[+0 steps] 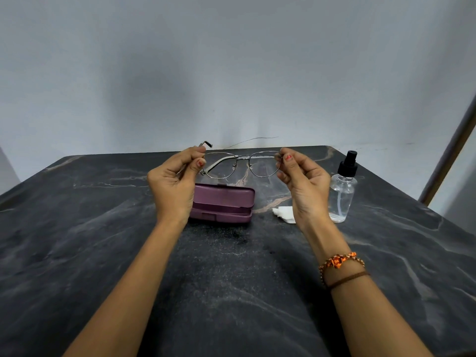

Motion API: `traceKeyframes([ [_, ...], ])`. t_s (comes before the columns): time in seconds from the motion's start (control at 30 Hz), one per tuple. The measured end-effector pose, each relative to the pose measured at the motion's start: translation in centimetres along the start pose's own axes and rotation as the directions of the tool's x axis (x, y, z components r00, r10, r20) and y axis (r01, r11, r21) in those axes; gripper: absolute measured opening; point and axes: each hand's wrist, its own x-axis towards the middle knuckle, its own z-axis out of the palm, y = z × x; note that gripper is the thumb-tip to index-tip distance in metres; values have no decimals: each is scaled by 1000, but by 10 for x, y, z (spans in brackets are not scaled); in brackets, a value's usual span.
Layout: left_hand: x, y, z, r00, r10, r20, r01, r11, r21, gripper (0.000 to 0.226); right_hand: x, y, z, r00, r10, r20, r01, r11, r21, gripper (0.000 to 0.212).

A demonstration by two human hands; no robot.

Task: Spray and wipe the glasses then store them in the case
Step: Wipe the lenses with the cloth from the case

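Observation:
Thin metal-framed glasses (242, 158) hang in the air above the table, lenses facing away from me. My left hand (175, 184) pinches the frame's left end, where a temple tip sticks up past my fingers. My right hand (301, 181) pinches the right end between thumb and fingers. A purple glasses case (222, 203) lies below on the table with its lid slightly ajar, partly hidden by my left hand. A crumpled white cloth (284, 213) lies to the right of the case. A clear spray bottle (343, 188) with a black pump top stands upright beyond my right wrist.
The dark marble-patterned table (103, 240) ends against a plain grey wall (231, 73) at the back. A slanted frame edge (448, 155) rises at the far right beyond the table corner.

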Motion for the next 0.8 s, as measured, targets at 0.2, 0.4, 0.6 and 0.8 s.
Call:
traceKeyframes([
  [0.2, -1, 2, 3, 994, -98, -47, 90, 984, -157, 21, 1, 3, 2, 1000, -3, -13, 4, 1000, 21, 14],
  [0.4, -2, 4, 6, 965, -263, -11, 241, 900, -362, 13, 0, 3, 3, 999, 33, -37, -30, 996, 83, 13],
  [0.6, 1, 2, 4, 938, -345, 25, 323, 847, -422, 7, -3, 4, 6, 996, 88, -30, -86, 993, 82, 13],
  [0.8, 0, 4, 7, 918, -393, 51, 369, 800, -473, 9, -5, 6, 7, 995, 88, -47, -87, 996, 22, 14],
])
